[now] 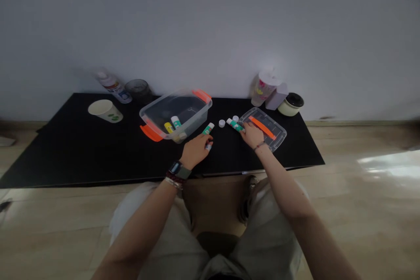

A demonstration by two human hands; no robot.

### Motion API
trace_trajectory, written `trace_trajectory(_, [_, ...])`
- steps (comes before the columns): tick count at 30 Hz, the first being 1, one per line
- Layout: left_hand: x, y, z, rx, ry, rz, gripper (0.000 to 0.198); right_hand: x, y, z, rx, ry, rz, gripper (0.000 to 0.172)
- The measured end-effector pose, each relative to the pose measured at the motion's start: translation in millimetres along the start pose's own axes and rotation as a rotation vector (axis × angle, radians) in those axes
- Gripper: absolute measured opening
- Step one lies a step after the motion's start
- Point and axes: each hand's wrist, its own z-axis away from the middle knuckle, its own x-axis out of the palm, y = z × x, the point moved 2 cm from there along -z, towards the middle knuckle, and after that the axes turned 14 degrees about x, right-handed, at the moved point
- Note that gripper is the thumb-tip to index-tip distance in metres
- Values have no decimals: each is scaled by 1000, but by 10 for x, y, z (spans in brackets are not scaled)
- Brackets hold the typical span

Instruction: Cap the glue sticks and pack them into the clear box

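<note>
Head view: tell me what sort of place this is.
Probably an indoor room set up for small handiwork, perhaps at home. A low black table stands against a bare painted wall on a wood-look floor, holding glue sticks, a clear plastic box with orange handles, and a paper cup.
</note>
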Motion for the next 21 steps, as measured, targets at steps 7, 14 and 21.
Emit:
trace_trajectory(7, [60, 107, -5, 10, -15, 87, 26, 121, -140, -44, 20, -52, 17, 33])
trace_trajectory(14, [175, 38, -64, 5, 51, 451, 38, 32, -57, -99, 70, -63, -520, 20])
trace_trajectory(21, [235, 86, -127, -169, 148, 1119, 48, 41, -233, 155, -15, -355, -1154, 38])
